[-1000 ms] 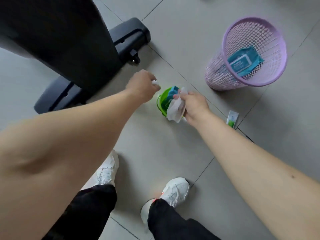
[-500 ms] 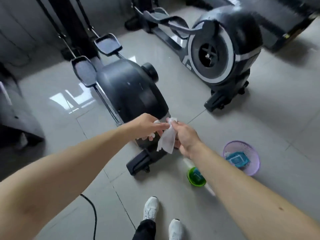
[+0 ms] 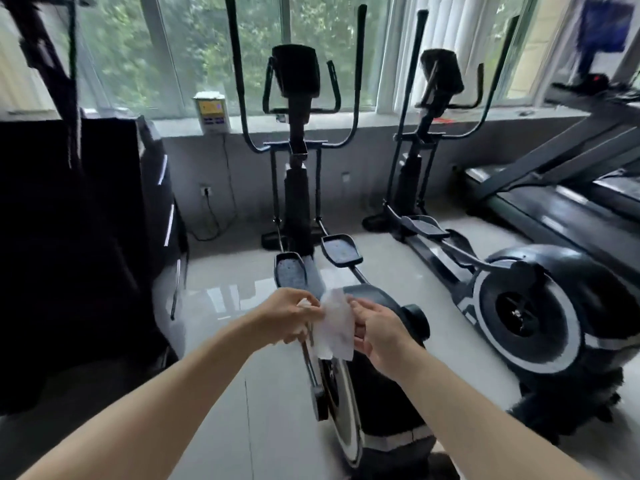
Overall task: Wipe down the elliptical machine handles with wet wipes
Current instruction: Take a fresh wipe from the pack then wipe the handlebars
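Note:
A white wet wipe point(image 3: 334, 325) hangs unfolded between my two hands at chest height. My left hand point(image 3: 289, 315) pinches its upper left edge and my right hand point(image 3: 375, 327) pinches its right side. Straight ahead stands a black elliptical machine point(image 3: 298, 188) with two tall handles, the left handle point(image 3: 239, 74) and the right handle point(image 3: 358, 71), rising beside its console point(image 3: 296, 71). Its flywheel housing point(image 3: 377, 386) is just below my hands. The handles are well beyond my reach.
A second elliptical point(image 3: 519, 296) stands to the right, a treadmill point(image 3: 568, 188) at the far right. A dark weight machine point(image 3: 79, 237) fills the left. A small white device point(image 3: 212, 112) sits on the window sill, its cable running to a wall socket point(image 3: 206, 192).
My view rose from the floor, with the green wipe tub and purple basket, to the ellipticals. The wipe came out of the tub and now hangs spread between both hands.

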Motion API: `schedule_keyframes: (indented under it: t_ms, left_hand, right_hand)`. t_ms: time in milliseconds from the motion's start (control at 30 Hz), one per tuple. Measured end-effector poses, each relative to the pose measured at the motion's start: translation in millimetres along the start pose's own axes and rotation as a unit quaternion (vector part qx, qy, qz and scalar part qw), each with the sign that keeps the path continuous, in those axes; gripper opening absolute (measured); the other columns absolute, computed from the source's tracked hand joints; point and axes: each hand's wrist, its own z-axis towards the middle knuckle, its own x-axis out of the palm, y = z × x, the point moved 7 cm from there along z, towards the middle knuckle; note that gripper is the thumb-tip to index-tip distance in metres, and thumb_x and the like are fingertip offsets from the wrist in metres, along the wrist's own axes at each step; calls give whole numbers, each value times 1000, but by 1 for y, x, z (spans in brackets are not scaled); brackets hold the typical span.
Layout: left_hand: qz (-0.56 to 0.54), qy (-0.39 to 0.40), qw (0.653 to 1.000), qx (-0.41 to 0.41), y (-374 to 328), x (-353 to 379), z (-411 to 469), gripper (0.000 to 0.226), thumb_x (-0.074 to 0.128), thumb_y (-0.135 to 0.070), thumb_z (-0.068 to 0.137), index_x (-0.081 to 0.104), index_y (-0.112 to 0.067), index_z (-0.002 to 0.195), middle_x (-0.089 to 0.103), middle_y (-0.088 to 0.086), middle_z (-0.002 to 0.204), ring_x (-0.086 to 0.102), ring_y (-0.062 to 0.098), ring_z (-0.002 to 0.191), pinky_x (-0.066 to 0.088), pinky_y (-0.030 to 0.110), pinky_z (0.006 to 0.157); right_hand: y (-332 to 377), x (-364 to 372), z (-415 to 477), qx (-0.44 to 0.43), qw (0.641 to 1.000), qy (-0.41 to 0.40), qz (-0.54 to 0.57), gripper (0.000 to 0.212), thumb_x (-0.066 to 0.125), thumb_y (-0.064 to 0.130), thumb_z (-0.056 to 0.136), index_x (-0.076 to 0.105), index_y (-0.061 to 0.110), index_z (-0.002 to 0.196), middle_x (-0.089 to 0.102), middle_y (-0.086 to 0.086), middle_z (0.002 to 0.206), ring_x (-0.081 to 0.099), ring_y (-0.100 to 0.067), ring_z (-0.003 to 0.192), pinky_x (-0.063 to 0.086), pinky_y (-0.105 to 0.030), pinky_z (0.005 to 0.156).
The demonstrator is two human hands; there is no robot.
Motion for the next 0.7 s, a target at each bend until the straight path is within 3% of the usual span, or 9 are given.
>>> schedule_keyframes:
  t_ms: [67,133,233,300,400,467,533,600,700]
  left_hand:
    - [-19,-7,1000,14,14,-48,9,11,69,-23,92,72,-18,83,61,11,62,47,17,43,29,19,40]
    - [-19,-2,999,35,27,-99,24,9,68,-20,93,71,-17,85,62,10,61,45,15,40,27,18,37]
    - [-6,9,998,55,49,-179,56,4,70,-24,91,72,-23,88,63,6,60,47,17,44,28,19,39]
    - [-2,3,999,53,63,-231,74,2,71,-26,90,72,-24,90,63,4,60,47,16,45,28,20,41]
    - [-3,-24,999,39,79,-300,99,4,73,-28,87,72,-26,89,62,2,59,46,15,44,28,22,41]
    - [-12,-47,998,33,88,-339,117,4,72,-25,87,72,-24,90,61,3,59,45,15,43,27,20,40]
    - [-28,-79,996,23,100,-375,135,7,71,-23,88,70,-21,94,61,4,59,43,15,42,26,19,38]
    - [-61,-115,991,15,112,-408,155,11,71,-25,90,68,-24,100,61,4,60,44,14,42,26,19,38]
    - [-97,-148,984,24,124,-451,195,15,70,-21,94,70,-25,108,58,1,61,46,8,38,29,17,36]
  right_hand:
    - [10,46,33,7,999,31,-11,31,50,26,108,63,8,130,76,-12,111,69,-28,99,56,-43,83]
    - [23,98,66,2,997,71,-35,37,53,30,106,55,13,139,72,-12,125,67,-28,111,54,-40,83]
    - [46,175,113,-58,983,138,-110,80,72,14,83,38,31,154,55,-5,146,60,-23,127,54,-37,93]
    - [64,224,136,-107,961,181,-177,89,74,12,74,42,33,154,55,1,146,62,-16,126,54,-34,98]
    - [86,289,172,-168,925,223,-258,61,78,5,83,63,23,140,71,-7,130,71,-18,110,56,-29,93]
    - [95,322,204,-181,918,219,-276,42,75,2,89,73,17,128,77,-9,115,71,-20,100,56,-34,91]
    - [103,344,243,-175,924,197,-277,24,78,19,85,80,20,109,75,-6,94,62,-26,81,50,-44,74]
    - [112,360,284,-161,940,175,-243,18,80,33,78,83,21,91,69,-2,79,56,-24,73,44,-38,68]
    - [127,386,343,-128,961,195,-145,16,88,26,75,81,15,84,72,-7,81,66,-18,73,53,-27,66]
